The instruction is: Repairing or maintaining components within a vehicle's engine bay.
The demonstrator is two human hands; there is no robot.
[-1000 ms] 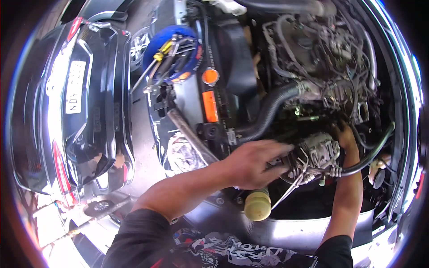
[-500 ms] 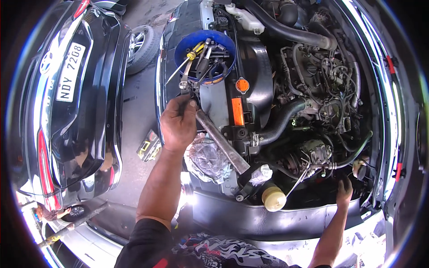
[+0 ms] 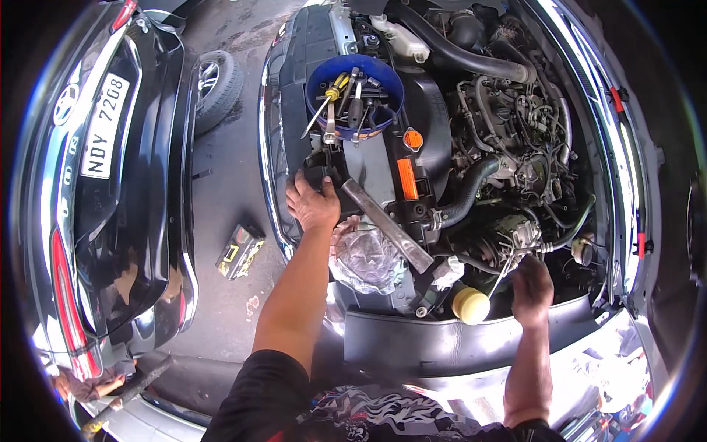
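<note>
My left hand (image 3: 313,205) rests on the dark front panel behind the grille, its fingers spread. Beside its thumb begins a grey metal tube (image 3: 387,227), lying slantwise over the radiator support. A crumpled clear plastic bag (image 3: 368,258) lies just right of the left wrist. Beyond that hand a blue basin (image 3: 395,85) holds several tools, including a yellow-handled screwdriver (image 3: 336,87). My right hand (image 3: 532,293) reaches into the engine bay by the metal compressor (image 3: 519,232); its fingertips are dark and partly hidden among the parts. A thin light rod (image 3: 502,278) stands left of it.
A container with a pale yellow lid (image 3: 471,306) stands near the fender, left of my right hand. A black fender cover (image 3: 427,342) drapes the near edge. A black car (image 3: 140,206) is parked to the left, with a wheel (image 3: 219,82) and a tool case (image 3: 241,252) on the floor.
My left hand has shifted from a pinch near the tube's end to spread fingers on the panel. My right hand has moved left and farther in, toward the compressor. The view has shifted slightly.
</note>
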